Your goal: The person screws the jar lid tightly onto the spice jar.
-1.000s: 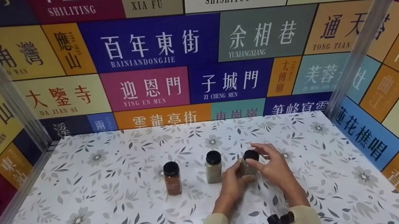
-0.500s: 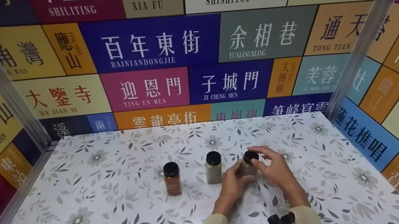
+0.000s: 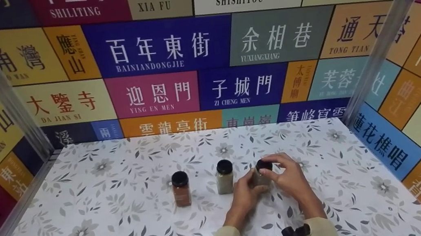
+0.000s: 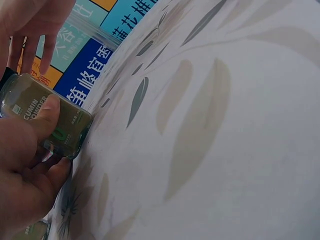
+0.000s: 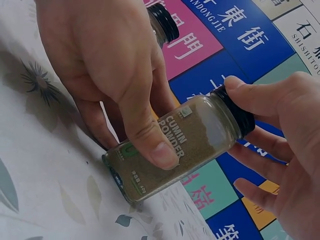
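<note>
In the right wrist view a clear jar labelled cumin powder (image 5: 202, 132) holds brown powder, and its black lid (image 5: 239, 115) is on. My left hand (image 3: 244, 193) grips the jar's body, thumb across the label. At the lid, my right hand (image 3: 291, 176) pinches with its thumb and fingers; other fingers hang away from the jar in the right wrist view. Just left of my hands stands a second black-lidded jar of pale greenish-brown powder (image 3: 225, 183). Farther left, a jar of reddish-brown powder (image 3: 182, 196) stands upright, also with a black lid.
A white table (image 3: 127, 228) with a printed leaf-and-flower pattern lies under the jars. Colourful sign-covered panels (image 3: 159, 45) rise behind it and at both sides. Clear corner strips (image 3: 381, 40) join the panels.
My right hand's fingers have shifted slightly about the lid, the raised index finger coming lower. The left hand keeps its grip, and the other two jars stay put.
</note>
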The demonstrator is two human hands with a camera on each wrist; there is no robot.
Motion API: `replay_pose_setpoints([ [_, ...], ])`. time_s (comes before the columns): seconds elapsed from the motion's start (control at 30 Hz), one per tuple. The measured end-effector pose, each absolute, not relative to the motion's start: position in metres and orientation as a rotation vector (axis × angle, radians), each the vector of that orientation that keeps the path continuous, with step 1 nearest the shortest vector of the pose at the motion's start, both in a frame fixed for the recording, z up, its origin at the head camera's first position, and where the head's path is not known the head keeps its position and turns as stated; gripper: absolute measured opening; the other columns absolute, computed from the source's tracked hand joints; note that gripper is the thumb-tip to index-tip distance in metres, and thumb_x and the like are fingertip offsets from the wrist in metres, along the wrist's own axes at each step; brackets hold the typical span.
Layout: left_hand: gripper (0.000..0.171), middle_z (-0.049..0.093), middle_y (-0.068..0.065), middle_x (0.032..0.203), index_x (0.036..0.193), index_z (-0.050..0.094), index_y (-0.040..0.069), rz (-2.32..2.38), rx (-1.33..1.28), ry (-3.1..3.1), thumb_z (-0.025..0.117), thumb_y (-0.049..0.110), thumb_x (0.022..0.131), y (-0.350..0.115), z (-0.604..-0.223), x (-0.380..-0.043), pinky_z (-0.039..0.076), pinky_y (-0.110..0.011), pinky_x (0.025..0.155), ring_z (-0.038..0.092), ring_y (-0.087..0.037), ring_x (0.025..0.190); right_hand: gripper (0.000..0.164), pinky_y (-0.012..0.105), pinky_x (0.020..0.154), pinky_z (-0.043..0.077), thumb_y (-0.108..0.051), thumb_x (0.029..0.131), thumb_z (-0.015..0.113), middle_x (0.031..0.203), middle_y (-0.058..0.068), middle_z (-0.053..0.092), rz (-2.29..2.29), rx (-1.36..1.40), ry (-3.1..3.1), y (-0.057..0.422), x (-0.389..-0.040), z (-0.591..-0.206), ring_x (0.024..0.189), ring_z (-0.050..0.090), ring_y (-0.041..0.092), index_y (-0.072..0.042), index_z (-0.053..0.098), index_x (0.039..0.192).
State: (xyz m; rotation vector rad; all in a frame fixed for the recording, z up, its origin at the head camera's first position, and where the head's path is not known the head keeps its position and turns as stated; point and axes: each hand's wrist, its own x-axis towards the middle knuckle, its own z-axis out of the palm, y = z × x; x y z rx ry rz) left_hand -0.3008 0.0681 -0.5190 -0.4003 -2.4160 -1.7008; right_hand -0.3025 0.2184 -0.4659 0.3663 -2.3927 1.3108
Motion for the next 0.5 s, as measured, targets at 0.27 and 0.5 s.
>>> replay_pose_setpoints([
  [0.27, 0.062, 0.062, -0.018, 0.137, 0.14, 0.056, -0.001, -1.745, -0.389, -2.423, 0.079, 0.016, 0.085, 0.0673, -0.5184, -0.2992, 0.05, -0.041, 0.109, 0.059, -0.03, 0.129, 0.035, 0.054, 0.1, 0.05, -0.019, 0.08, 0.084, 0.118, 0.007, 0.068, 1.392, 0.324, -2.409, 0.2186, -0.3026, -0.4667, 0.114, 0.065, 0.027, -0.011, 0.074, 0.112],
  [0.5, 0.065, 0.062, -0.018, 0.137, 0.143, 0.051, -0.003, -1.801, -0.415, -2.42, 0.077, 0.016, 0.086, 0.0665, -0.5187, -0.3001, 0.05, -0.04, 0.109, 0.06, -0.028, 0.129, 0.029, 0.049, 0.103, 0.051, -0.016, 0.095, 0.069, 0.132, 0.011, 0.065, 1.454, 0.32, -2.425, 0.2216, -0.3024, -0.4637, 0.123, 0.063, 0.029, -0.007, 0.071, 0.122],
])
